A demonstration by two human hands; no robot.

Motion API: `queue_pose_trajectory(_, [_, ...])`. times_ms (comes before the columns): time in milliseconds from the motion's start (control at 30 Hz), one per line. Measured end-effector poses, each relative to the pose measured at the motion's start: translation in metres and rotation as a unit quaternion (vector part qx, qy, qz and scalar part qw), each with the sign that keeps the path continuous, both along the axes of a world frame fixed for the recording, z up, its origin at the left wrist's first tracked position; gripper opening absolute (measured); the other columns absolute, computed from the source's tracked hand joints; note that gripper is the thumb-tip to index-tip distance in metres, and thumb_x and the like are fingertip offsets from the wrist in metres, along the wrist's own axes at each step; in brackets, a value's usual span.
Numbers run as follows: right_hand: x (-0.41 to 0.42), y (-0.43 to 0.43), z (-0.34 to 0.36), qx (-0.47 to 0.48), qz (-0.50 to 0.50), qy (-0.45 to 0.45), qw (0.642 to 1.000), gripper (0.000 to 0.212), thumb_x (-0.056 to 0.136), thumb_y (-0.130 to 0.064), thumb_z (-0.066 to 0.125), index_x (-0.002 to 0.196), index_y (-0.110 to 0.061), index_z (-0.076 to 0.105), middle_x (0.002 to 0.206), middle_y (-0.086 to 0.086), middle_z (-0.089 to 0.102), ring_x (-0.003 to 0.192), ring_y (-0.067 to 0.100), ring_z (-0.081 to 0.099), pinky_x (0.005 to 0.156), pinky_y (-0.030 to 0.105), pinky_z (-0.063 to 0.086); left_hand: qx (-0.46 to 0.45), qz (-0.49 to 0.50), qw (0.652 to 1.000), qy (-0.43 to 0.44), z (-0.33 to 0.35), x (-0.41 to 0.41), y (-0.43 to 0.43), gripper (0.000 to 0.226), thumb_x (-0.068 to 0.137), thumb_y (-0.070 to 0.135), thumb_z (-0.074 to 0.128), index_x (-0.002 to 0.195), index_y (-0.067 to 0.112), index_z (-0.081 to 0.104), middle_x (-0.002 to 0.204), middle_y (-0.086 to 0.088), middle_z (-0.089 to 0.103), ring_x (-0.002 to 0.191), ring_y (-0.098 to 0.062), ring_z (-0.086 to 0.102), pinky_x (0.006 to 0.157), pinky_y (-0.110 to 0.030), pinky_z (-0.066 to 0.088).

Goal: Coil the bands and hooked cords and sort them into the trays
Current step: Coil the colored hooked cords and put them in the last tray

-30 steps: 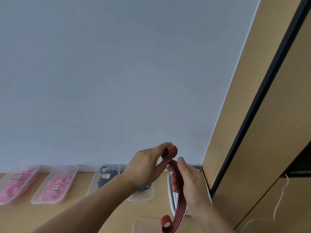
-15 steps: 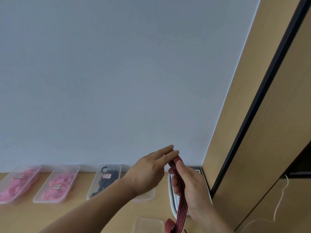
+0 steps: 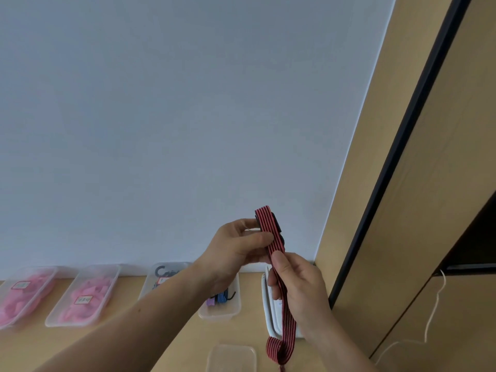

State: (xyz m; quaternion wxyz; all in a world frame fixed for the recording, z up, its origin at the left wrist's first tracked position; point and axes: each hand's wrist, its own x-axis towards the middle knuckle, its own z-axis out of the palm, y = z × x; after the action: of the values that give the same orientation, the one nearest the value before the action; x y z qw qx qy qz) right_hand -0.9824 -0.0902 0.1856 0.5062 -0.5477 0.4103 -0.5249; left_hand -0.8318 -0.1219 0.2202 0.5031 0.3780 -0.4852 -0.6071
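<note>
A red band with black stripes (image 3: 284, 299) is held up in front of the wall. My left hand (image 3: 236, 248) grips its upper end, where the band is wound into a small coil (image 3: 268, 222) by my fingertips. My right hand (image 3: 295, 288) pinches the straight length below, thumb on the front. The band's lower end (image 3: 276, 350) hangs in a loop above the table. Along the wall stand two trays of pink bands (image 3: 24, 294) (image 3: 86, 296), a tray of black hooked cords (image 3: 163, 275) and a tray of purple and blue cords (image 3: 220, 299), partly hidden by my left arm.
A white tray (image 3: 268, 304) stands behind my right hand near the corner. A clear plastic lid or tray (image 3: 230, 358) lies at the bottom edge. A wooden cabinet with a black strip (image 3: 389, 183) rises on the right, and a white cord (image 3: 432, 312) hangs there.
My left hand has turned and the coil at the band's top end shows again above my fingers. The hanging lower end has drawn up as the band winds.
</note>
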Motion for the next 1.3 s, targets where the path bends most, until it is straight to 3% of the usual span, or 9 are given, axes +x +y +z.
queue_pose_trajectory(300, [-0.001,-0.002,-0.002,0.025,-0.005,0.018,0.999,0.027,0.098,-0.02,0.056,0.087,0.0,0.068,0.057,0.007,0.058,0.045,0.016,0.05,0.046,0.024,0.042,-0.203,0.092,0.948,-0.226,0.004,0.001,-0.003,0.036,0.086,0.013,0.068,0.121,0.019,0.063,0.105,0.008,0.075,0.093,-0.01,0.073,0.085,-0.026,0.058])
queue_pose_trajectory(500, [-0.001,0.0,0.002,0.063,-0.014,0.003,0.998,0.041,0.096,-0.033,0.054,0.085,0.004,0.068,0.058,0.01,0.058,0.046,0.017,0.051,0.049,0.029,0.039,-0.348,0.158,0.842,-0.38,-0.011,0.009,-0.004,0.039,0.089,0.03,0.064,0.128,0.027,0.058,0.11,0.019,0.07,0.097,0.0,0.067,0.082,-0.017,0.053])
queue_pose_trajectory(633, [0.002,0.0,0.005,0.08,-0.014,-0.017,0.997,0.067,0.083,-0.063,0.047,0.084,0.001,0.069,0.06,0.011,0.059,0.047,0.017,0.05,0.047,0.026,0.037,-0.466,0.166,0.718,-0.49,-0.018,0.013,-0.004,0.037,0.093,0.03,0.06,0.129,0.023,0.061,0.109,0.012,0.073,0.087,-0.011,0.071,0.069,-0.03,0.058])
queue_pose_trajectory(800, [0.004,0.0,0.002,0.084,-0.022,-0.016,0.996,0.073,0.073,-0.072,0.051,0.08,-0.002,0.07,0.059,0.009,0.06,0.047,0.017,0.051,0.047,0.025,0.038,-0.572,0.157,0.632,-0.499,-0.026,0.014,-0.006,0.034,0.092,0.02,0.056,0.12,0.01,0.07,0.122,0.0,0.071,0.095,-0.015,0.073,0.067,-0.025,0.057])
queue_pose_trajectory(933, [0.004,0.001,0.001,0.069,-0.016,-0.02,0.997,0.068,0.077,-0.064,0.055,0.085,0.003,0.067,0.06,0.009,0.059,0.048,0.016,0.051,0.047,0.025,0.038,-0.556,0.137,0.669,-0.474,-0.034,0.02,-0.008,0.037,0.092,0.015,0.063,0.128,0.011,0.065,0.131,-0.002,0.065,0.106,-0.014,0.07,0.077,-0.024,0.059])
queue_pose_trajectory(1033, [0.001,0.003,0.002,0.049,-0.009,-0.038,0.998,0.058,0.079,-0.055,0.058,0.089,0.001,0.068,0.063,0.008,0.061,0.05,0.015,0.052,0.05,0.025,0.043,-0.389,0.107,0.824,-0.397,-0.035,0.018,-0.005,0.057,0.091,0.007,0.064,0.143,0.022,0.048,0.141,0.007,0.056,0.116,-0.001,0.061,0.089,-0.021,0.055])
queue_pose_trajectory(1133, [-0.001,0.004,0.002,0.022,0.007,-0.035,0.999,0.05,0.081,-0.048,0.06,0.092,0.001,0.065,0.067,0.006,0.063,0.053,0.015,0.052,0.054,0.028,0.042,-0.067,0.033,0.981,-0.177,-0.021,0.014,-0.004,0.053,0.091,0.035,0.057,0.141,0.02,0.051,0.124,0.003,0.069,0.11,-0.009,0.067,0.092,-0.032,0.055])
queue_pose_trajectory(1200, [-0.001,0.005,0.001,0.007,0.016,-0.012,1.0,0.041,0.085,-0.043,0.059,0.086,-0.002,0.064,0.067,0.004,0.062,0.054,0.015,0.051,0.056,0.031,0.041,0.039,-0.052,0.991,-0.113,-0.013,0.014,-0.006,0.053,0.087,0.052,0.053,0.121,0.014,0.065,0.109,-0.008,0.074,0.098,-0.024,0.071,0.093,-0.043,0.054])
queue_pose_trajectory(1300, [0.0,0.006,-0.001,-0.005,0.021,0.012,1.0,0.028,0.087,-0.04,0.059,0.08,-0.013,0.066,0.065,0.003,0.06,0.053,0.014,0.05,0.054,0.026,0.041,0.002,-0.111,0.988,-0.109,-0.007,0.01,-0.001,0.037,0.086,0.046,0.061,0.096,0.011,0.072,0.1,-0.018,0.071,0.087,-0.032,0.069,0.097,-0.051,0.05])
